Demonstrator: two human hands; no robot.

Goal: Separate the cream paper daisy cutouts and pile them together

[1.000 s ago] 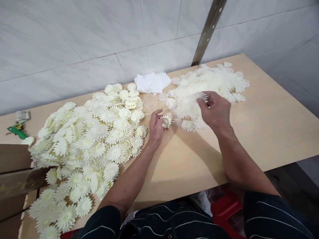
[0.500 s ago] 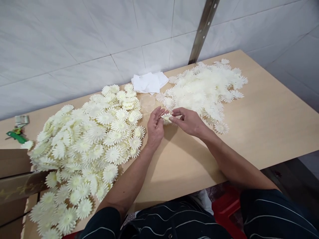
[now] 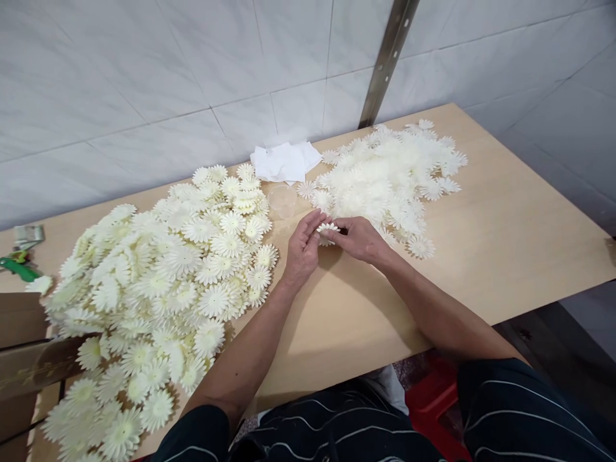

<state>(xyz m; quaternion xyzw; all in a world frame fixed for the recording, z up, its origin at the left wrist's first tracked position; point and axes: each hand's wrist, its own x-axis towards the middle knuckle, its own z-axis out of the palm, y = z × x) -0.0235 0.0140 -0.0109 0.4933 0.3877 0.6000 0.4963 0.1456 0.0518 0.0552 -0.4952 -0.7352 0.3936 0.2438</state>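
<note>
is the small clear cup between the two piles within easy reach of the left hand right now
Probably yes: the clear cup sits just beyond the left hand with bare table between, though both hands hold a flower.

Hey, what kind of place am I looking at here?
Probably a small craft or assembly workshop. Two big heaps of cream daisy-shaped flower pieces cover a plain wooden table set against a tiled wall. The left hand and right hand pinch one flower between them.

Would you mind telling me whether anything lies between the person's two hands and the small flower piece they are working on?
Nothing visible does: the left hand and the right hand both pinch the flower piece directly, above the bare table.
</note>
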